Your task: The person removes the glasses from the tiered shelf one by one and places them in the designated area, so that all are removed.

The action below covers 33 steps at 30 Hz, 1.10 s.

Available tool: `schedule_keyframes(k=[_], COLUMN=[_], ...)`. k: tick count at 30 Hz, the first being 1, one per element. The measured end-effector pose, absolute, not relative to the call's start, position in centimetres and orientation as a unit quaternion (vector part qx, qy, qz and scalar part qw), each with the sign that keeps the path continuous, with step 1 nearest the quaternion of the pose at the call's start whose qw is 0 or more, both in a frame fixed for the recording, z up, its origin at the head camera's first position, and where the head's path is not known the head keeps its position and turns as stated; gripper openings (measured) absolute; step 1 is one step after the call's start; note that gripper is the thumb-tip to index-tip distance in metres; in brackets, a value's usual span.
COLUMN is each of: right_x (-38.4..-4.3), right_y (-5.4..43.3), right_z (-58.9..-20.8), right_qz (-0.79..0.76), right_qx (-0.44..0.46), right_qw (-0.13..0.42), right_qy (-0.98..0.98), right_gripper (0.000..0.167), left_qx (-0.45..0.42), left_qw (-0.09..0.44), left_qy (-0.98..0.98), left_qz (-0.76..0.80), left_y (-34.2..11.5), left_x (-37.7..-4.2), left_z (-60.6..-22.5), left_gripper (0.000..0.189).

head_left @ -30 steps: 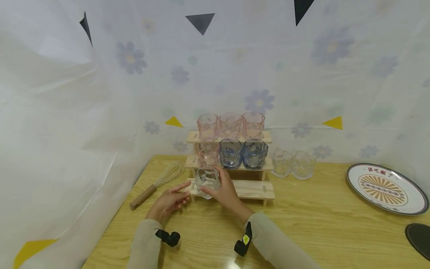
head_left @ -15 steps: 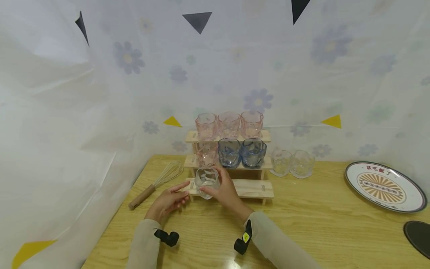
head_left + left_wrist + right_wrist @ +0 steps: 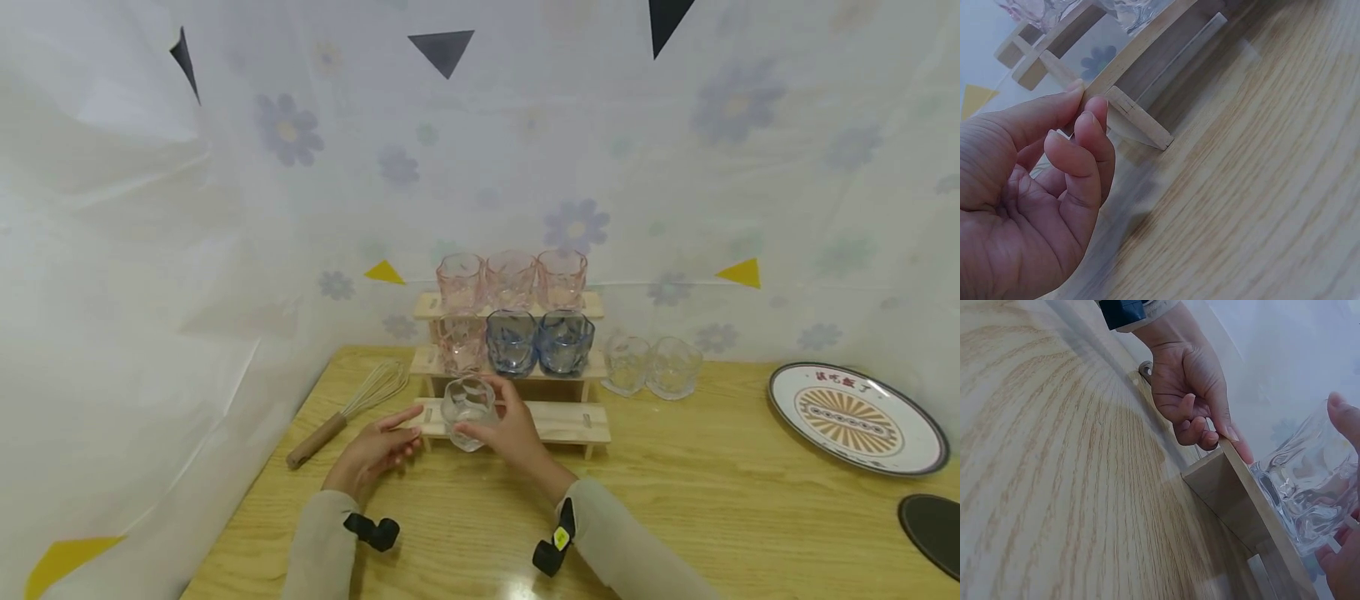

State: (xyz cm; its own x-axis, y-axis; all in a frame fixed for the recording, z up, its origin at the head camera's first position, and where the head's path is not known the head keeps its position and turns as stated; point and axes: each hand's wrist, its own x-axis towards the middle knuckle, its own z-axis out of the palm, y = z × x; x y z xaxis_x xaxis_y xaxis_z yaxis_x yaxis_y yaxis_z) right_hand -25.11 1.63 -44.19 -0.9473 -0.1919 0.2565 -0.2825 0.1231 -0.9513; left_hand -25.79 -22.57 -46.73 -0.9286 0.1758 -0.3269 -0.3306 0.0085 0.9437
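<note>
My right hand [image 3: 516,433] holds a clear drinking glass [image 3: 467,408] at the bottom step of a wooden tiered rack [image 3: 566,422], thumb in front and fingers on its far right side. In the right wrist view, the glass [image 3: 1310,481] is upright against the step's top. My left hand [image 3: 375,454] pinches the left end of that step; the left wrist view shows thumb and fingertip on the board's corner [image 3: 1100,84]. Pink glasses [image 3: 512,281] line the top step. On the middle step, one pink glass [image 3: 460,343] stands beside two blue glasses [image 3: 512,343].
Two clear glasses [image 3: 672,369] stand on the table right of the rack. A whisk [image 3: 345,414] with a wooden handle lies to the left. A patterned plate [image 3: 858,419] and a dark round object [image 3: 933,529] are at the right. A flowered sheet [image 3: 480,167] hangs behind.
My right hand and the clear glass have shifted slightly right and toward me along the bottom step. The left hand keeps its place at the rack's left end.
</note>
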Motion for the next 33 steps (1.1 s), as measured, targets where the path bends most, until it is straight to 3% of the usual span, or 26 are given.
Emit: schedule_keyframes(k=[17,33], right_x=[-23.4,-22.2], right_y=[4.9,11.2], right_z=[-44.6,-43.9], right_qz=[0.653,0.645], right_qx=[0.149,0.150], right_qw=[0.036,0.052], right_qy=[-0.741,-0.748], right_gripper=[0.071,0.070], left_qx=[-0.066,-0.061], left_qw=[0.183,0.183], left_qy=[0.687,0.682], left_qz=[0.700,0.705], left_y=[-22.6,-22.7], left_x=[-25.8,-25.7], left_z=[-46.7,-46.6], left_gripper=[0.056,0.056])
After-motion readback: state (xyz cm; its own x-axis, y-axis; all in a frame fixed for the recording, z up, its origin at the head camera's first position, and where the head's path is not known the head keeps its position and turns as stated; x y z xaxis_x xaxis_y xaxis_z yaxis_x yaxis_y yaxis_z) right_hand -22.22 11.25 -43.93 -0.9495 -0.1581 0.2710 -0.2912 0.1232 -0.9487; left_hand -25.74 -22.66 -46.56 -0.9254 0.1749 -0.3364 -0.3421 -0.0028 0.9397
